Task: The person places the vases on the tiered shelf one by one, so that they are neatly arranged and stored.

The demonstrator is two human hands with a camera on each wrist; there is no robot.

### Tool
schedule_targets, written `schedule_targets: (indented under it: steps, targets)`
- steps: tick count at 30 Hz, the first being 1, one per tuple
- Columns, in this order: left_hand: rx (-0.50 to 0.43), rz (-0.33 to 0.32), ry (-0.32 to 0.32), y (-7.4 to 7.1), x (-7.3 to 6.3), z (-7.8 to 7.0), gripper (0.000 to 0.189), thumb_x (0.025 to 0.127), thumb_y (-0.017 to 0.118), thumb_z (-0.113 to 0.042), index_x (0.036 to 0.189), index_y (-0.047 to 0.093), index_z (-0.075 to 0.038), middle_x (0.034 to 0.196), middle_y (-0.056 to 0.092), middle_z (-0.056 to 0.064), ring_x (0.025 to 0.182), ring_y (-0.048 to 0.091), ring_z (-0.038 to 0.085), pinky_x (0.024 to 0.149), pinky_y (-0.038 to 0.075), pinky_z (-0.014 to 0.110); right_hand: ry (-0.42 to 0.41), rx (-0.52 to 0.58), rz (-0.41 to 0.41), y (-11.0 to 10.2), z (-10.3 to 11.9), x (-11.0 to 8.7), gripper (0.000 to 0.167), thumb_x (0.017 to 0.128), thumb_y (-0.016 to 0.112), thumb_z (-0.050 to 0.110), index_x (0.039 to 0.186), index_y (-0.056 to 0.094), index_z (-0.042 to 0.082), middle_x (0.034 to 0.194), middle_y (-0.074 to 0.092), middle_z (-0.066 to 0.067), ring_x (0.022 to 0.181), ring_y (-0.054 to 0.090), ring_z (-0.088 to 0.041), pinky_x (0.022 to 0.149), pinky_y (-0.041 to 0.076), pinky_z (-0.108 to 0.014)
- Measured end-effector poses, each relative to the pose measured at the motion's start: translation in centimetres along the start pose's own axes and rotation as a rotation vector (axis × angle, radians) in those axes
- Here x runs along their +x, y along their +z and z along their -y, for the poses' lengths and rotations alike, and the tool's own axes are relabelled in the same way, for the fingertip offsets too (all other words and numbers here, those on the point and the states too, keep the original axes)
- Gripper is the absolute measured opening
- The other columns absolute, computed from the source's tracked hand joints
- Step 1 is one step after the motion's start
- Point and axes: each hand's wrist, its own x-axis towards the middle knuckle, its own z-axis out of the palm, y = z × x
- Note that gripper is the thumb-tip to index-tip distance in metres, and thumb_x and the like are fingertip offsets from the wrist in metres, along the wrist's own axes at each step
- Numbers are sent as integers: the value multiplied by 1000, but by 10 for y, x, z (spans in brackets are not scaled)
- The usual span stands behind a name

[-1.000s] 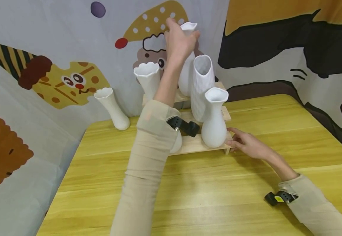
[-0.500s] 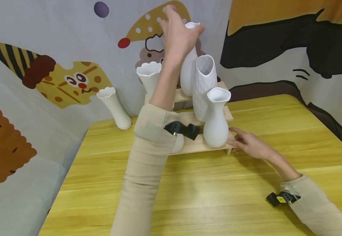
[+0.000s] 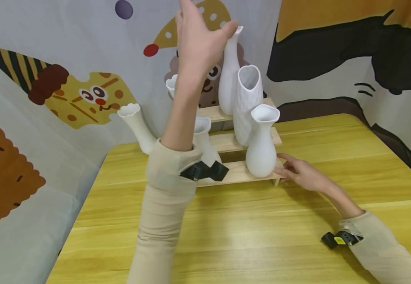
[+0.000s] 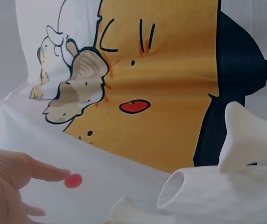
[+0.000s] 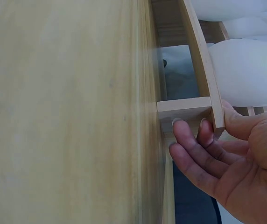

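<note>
My left hand (image 3: 198, 45) is raised beside the neck of a tall white vase (image 3: 229, 79) on the top shelf of a wooden tiered stand (image 3: 235, 172). Its fingers are spread, and the left wrist view shows a gap between the hand (image 4: 12, 186) and the vases. My right hand (image 3: 302, 174) grips the right end of the lowest shelf, thumb above and fingers beneath, as the right wrist view shows. A textured white vase (image 3: 246, 114) stands on the middle shelf, and a fluted-mouth vase (image 3: 261, 154) on the lowest. My left forearm partly hides another white vase (image 3: 206, 144).
A slim scalloped vase (image 3: 138, 128) leans at the back left, off the stand. Another scalloped rim (image 3: 171, 83) shows behind my left forearm. The yellow wooden table (image 3: 248, 236) extends in front of the stand, and a cartoon-printed cloth (image 3: 148, 23) hangs behind.
My left hand has let go of the tall vase's neck and moved up and left, its fingers opening. The tall vase stays on the top shelf. My right hand keeps its hold.
</note>
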Motion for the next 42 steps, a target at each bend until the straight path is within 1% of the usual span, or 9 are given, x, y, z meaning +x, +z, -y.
schedule_targets:
  steps: [4, 7, 10, 14, 22, 27, 33, 37, 42]
  targets:
    - [-26, -29, -5, -9, -4, 6, 89, 93, 73, -32, 160, 16, -19, 159, 27, -7, 142, 25, 1, 107, 27, 11, -2, -22, -7, 0, -1, 0, 63, 105, 58, 22, 151, 29, -10, 97, 66, -11, 83, 69, -20, 73, 57, -38]
    - [-54, -55, -16, -16, -7, 11, 83, 91, 74, -30, 156, 25, -18, 155, 32, -7, 139, 30, -1, 102, 31, 10, 0, -29, -10, -1, -2, 0, 63, 105, 58, 22, 151, 29, -10, 97, 66, -11, 82, 68, -20, 72, 57, -38]
    - [-65, -74, -37, -23, -11, 17, 78, 91, 74, -30, 154, 30, -18, 151, 38, -5, 134, 35, 1, 99, 35, 13, 0, -32, -10, -1, -3, 0, 63, 105, 58, 22, 151, 29, -10, 98, 66, -11, 82, 68, -20, 72, 56, -38]
    - [-62, -102, -55, -33, -15, 26, 73, 92, 74, -30, 152, 33, -19, 145, 43, -2, 126, 41, 7, 96, 38, 18, -2, -25, -4, -1, -3, -1, 64, 105, 58, 22, 151, 28, -10, 99, 66, -12, 82, 69, -20, 74, 57, -39]
    - [-109, -162, -102, -59, -26, 48, 68, 94, 72, -29, 151, 37, -21, 147, 43, -2, 133, 40, 12, 100, 40, 22, -1, -4, -1, -1, -3, -1, 64, 105, 58, 21, 151, 28, -10, 100, 66, -13, 83, 70, -22, 75, 58, -40]
    - [-103, -223, -146, -76, -30, 70, 63, 93, 73, -31, 147, 41, -23, 145, 45, -3, 133, 39, 11, 103, 37, 27, -7, -3, -1, -1, -2, -1, 63, 105, 57, 19, 151, 28, -11, 100, 66, -14, 83, 70, -22, 75, 58, -40]
    - [-102, -281, -196, -93, -34, 99, 60, 93, 72, -31, 144, 42, -23, 142, 45, -2, 129, 38, 12, 103, 36, 26, -3, -10, -2, -1, -1, -2, 62, 105, 57, 19, 151, 28, -11, 100, 67, -14, 84, 70, -22, 76, 58, -40]
    - [-88, -310, -238, -101, -34, 123, 60, 92, 72, -32, 143, 43, -21, 137, 45, -2, 127, 39, 12, 103, 36, 25, -5, 3, 0, 0, -1, -2, 62, 105, 57, 19, 151, 28, -11, 101, 67, -15, 85, 71, -23, 76, 58, -41]
    - [-37, -318, -304, -108, -37, 159, 61, 93, 69, -36, 145, 40, -20, 133, 42, -4, 125, 37, 10, 102, 37, 28, -7, 23, 5, 0, -1, -2, 62, 105, 57, 18, 152, 27, -10, 102, 67, -15, 85, 71, -24, 77, 58, -41]
